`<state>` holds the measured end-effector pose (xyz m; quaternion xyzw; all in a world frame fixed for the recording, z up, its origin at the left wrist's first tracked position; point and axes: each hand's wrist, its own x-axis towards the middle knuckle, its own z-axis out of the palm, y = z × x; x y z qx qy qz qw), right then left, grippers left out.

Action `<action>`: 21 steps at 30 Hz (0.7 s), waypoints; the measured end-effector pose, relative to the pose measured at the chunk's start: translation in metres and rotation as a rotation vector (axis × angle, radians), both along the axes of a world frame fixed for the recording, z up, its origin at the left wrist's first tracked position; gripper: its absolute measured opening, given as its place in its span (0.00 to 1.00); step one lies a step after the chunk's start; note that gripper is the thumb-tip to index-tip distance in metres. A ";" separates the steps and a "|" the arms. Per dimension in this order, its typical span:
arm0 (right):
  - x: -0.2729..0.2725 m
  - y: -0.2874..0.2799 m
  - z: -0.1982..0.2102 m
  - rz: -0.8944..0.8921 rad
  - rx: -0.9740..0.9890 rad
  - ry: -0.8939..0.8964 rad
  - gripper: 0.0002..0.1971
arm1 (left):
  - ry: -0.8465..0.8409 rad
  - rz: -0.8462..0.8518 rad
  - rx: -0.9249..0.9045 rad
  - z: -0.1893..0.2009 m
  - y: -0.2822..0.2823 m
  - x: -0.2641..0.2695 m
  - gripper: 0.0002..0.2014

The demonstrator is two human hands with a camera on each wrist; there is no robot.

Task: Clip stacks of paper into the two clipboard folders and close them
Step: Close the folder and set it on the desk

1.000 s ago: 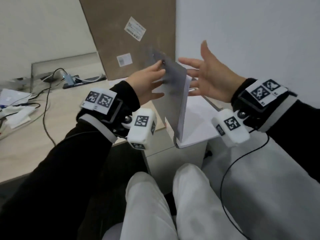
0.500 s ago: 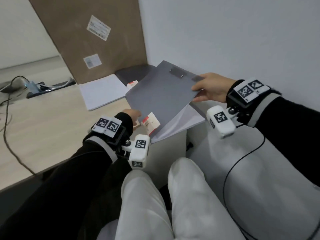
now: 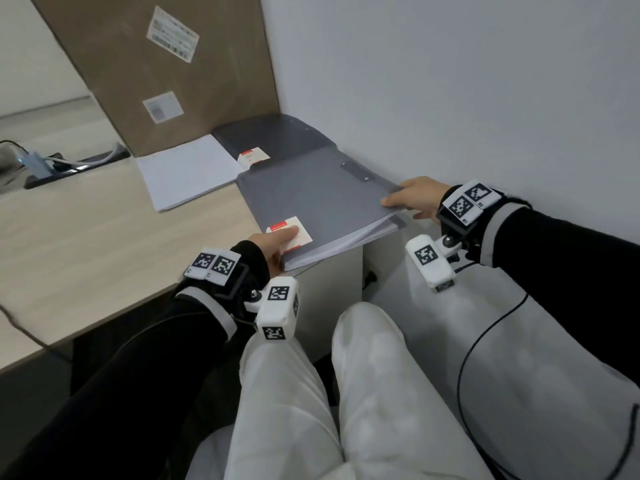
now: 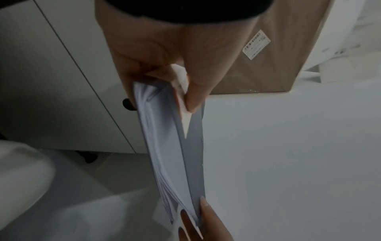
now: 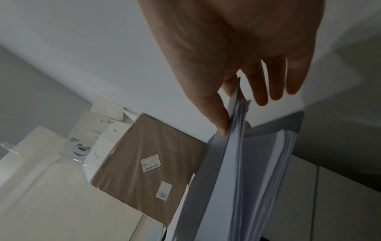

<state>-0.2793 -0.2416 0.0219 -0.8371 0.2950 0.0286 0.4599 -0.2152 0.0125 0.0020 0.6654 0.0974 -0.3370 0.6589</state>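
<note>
A grey clipboard folder [image 3: 311, 199] lies on the desk's right corner with a stack of white paper [image 3: 346, 244] inside, its cover lowered almost flat. My left hand [image 3: 277, 242] pinches the near left corner, thumb on the white and red label [image 3: 294, 233]. My right hand [image 3: 412, 199] pinches the cover's right corner between thumb and forefinger. In the right wrist view the cover [image 5: 210, 179] stands slightly off the sheets [image 5: 257, 179]. A second, darker folder [image 3: 273, 136] lies closed behind it by the wall. A loose paper stack [image 3: 187, 171] rests to its left.
A tall cardboard box [image 3: 156, 64] leans at the back of the wooden desk [image 3: 104, 244]. Cables and a small device [image 3: 52, 164] lie at the far left. The white wall [image 3: 450, 98] runs close along the right side. My knees are below the desk edge.
The grey cover has swung down from upright to nearly flat on the paper. My left hand dropped to the near corner, and my right hand, open a second ago, took the cover's right corner.
</note>
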 end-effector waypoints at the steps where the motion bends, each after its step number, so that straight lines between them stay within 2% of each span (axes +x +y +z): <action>1: -0.001 0.000 -0.002 0.006 -0.001 0.019 0.23 | -0.030 0.027 -0.020 -0.001 0.000 0.001 0.15; 3: -0.001 0.003 -0.006 -0.004 0.044 0.025 0.17 | -0.087 0.073 -0.047 0.001 -0.001 0.001 0.18; 5: -0.001 0.007 -0.012 -0.039 0.124 0.019 0.10 | -0.113 0.093 -0.077 0.002 -0.001 0.000 0.10; 7: -0.002 0.010 -0.017 -0.078 0.204 0.009 0.11 | -0.114 0.103 -0.124 0.006 0.000 -0.002 0.02; 10: -0.003 0.014 -0.021 -0.119 0.280 -0.015 0.10 | -0.134 0.122 -0.171 0.007 0.002 -0.002 0.06; 13: -0.004 0.019 -0.017 -0.133 0.291 -0.030 0.06 | -0.176 0.117 -0.198 0.010 0.007 -0.002 0.06; 15: -0.005 0.022 -0.011 -0.113 0.288 -0.056 0.08 | -0.197 0.122 -0.229 0.014 0.015 0.000 0.06; 21: 0.005 0.047 0.007 -0.034 0.306 -0.249 0.07 | -0.232 0.149 -0.325 0.016 0.051 0.011 0.08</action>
